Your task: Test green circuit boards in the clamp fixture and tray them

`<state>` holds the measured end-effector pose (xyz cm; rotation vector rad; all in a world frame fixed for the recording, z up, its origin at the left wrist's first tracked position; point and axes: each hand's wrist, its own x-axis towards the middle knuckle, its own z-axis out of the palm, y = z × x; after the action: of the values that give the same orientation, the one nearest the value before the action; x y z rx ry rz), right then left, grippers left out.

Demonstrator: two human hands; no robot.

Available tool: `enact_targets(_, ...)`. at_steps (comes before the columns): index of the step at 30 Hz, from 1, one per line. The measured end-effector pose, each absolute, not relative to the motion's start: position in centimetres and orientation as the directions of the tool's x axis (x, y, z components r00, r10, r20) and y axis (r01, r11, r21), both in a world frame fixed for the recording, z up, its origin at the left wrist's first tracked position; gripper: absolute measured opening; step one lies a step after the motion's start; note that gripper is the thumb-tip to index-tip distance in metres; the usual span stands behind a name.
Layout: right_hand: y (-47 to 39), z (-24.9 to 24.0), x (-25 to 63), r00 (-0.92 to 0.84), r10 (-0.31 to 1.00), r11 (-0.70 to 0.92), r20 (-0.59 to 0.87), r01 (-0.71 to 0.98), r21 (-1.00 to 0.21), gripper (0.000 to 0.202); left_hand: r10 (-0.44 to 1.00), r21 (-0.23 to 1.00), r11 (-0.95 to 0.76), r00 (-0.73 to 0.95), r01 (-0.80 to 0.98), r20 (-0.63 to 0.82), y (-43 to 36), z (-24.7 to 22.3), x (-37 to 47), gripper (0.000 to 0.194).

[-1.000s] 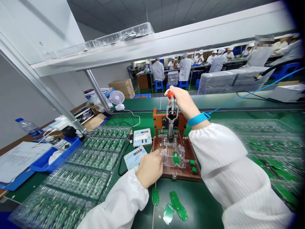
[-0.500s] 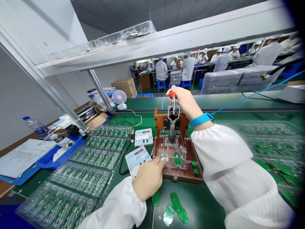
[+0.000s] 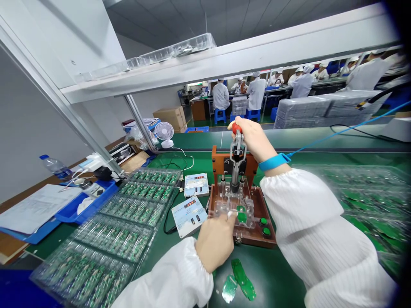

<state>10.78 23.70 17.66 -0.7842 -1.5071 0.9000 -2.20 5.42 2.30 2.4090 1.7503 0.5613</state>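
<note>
My right hand [image 3: 252,133] is closed around the red knob [image 3: 236,128] of an upright toggle clamp lever [image 3: 238,149] on a test fixture [image 3: 218,160]. Below it, a green circuit board [image 3: 242,214] lies in the fixture's clear plate. My left hand [image 3: 215,239] reaches over the fixture's front left; a fingertip in a white cover meets the board's left edge, while the other fingers are curled and partly hidden. On the bench in front lie loose green boards [image 3: 243,279] and a shinier one [image 3: 229,288]. Two green buttons [image 3: 265,226] sit at the fixture's right.
Two meters with red digits [image 3: 189,216] stand left of the fixture. Clear trays of boards [image 3: 128,218] fill the left bench; more trays [image 3: 379,214] lie right. A blue cord [image 3: 337,131] runs from my right wrist strap. Behind are a small fan [image 3: 165,131] and an overhead shelf [image 3: 231,60].
My left hand has moved right, its fingertip going from beside the board to the board's edge. My right hand keeps its grip on the knob. The view has shifted slightly.
</note>
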Motion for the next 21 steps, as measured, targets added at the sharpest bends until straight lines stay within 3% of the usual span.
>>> enact_targets(5,23.7,17.6,10.8,-0.130,0.868,0.483,0.480,-0.010,-0.876,0.058,0.941,0.255,-0.323,0.279,0.911,0.193,2.9,2.0,-4.8,0.054)
enact_targets(13,23.6,17.7,10.7,-0.119,0.874,0.472,0.471,-0.021,-0.881,0.055,0.959,0.294,-0.265,0.219,0.919,0.180,2.5,0.6,-6.7,0.052)
enact_targets(21,23.9,17.6,10.7,-0.115,0.870,0.482,0.480,-0.011,-0.876,0.053,0.989,0.118,-0.146,0.147,0.982,0.005,7.3,2.8,-6.6,0.052)
